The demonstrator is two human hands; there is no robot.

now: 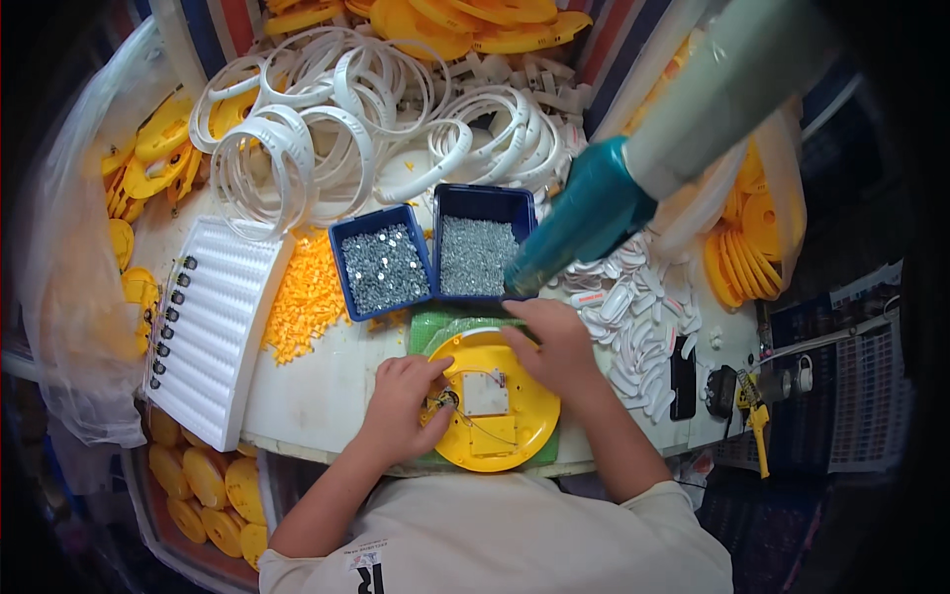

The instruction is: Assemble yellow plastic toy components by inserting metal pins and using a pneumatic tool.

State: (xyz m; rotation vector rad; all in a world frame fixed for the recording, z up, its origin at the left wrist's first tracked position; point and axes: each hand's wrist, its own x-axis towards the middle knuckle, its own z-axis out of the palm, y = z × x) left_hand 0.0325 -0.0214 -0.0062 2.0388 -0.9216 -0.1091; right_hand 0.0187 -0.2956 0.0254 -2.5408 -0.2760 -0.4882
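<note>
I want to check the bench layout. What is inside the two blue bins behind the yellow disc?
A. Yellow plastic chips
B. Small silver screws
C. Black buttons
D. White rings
B: both blue bins hold small silver screws; the yellow chips lie loose on the table beside them.

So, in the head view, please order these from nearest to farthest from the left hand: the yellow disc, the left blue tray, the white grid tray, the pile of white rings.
1. Yellow disc: touching the left hand, on its right.
2. Left blue tray: just above the hand.
3. White grid tray: far to its left.
4. White rings: at the back of the table.
</note>
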